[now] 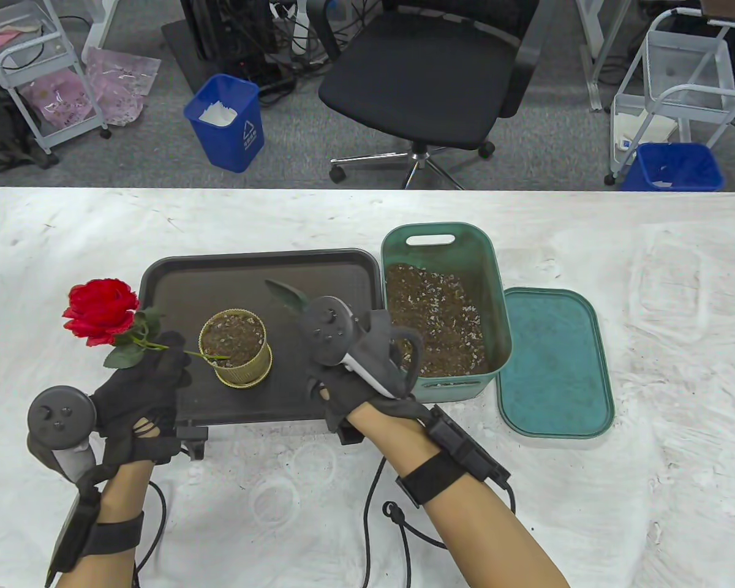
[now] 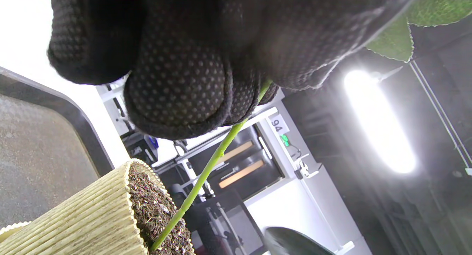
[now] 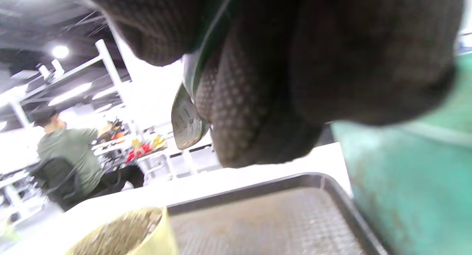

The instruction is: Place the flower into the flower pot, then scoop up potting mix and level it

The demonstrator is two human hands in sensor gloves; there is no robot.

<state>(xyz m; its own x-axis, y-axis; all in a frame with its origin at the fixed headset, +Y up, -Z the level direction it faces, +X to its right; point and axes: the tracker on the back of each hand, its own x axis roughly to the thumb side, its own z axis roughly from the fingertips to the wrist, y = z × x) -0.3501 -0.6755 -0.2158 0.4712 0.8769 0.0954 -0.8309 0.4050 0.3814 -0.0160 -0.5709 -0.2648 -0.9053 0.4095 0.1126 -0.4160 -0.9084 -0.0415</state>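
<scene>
Here, soil-dusted white table (image 1: 649, 318), office behind.

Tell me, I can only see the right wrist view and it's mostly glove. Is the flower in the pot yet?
Observer: Almost. The left hand holds the flower by its stem, and the stem's tip is at the soil in the pot.
Child: What is my right hand holding?
Observer: The right hand grips a small green scoop; its blade sticks out over the black tray.
Child: Where's the dirt to scoop?
Observer: In the open green bin, right of the tray; it holds brown potting mix.
</scene>
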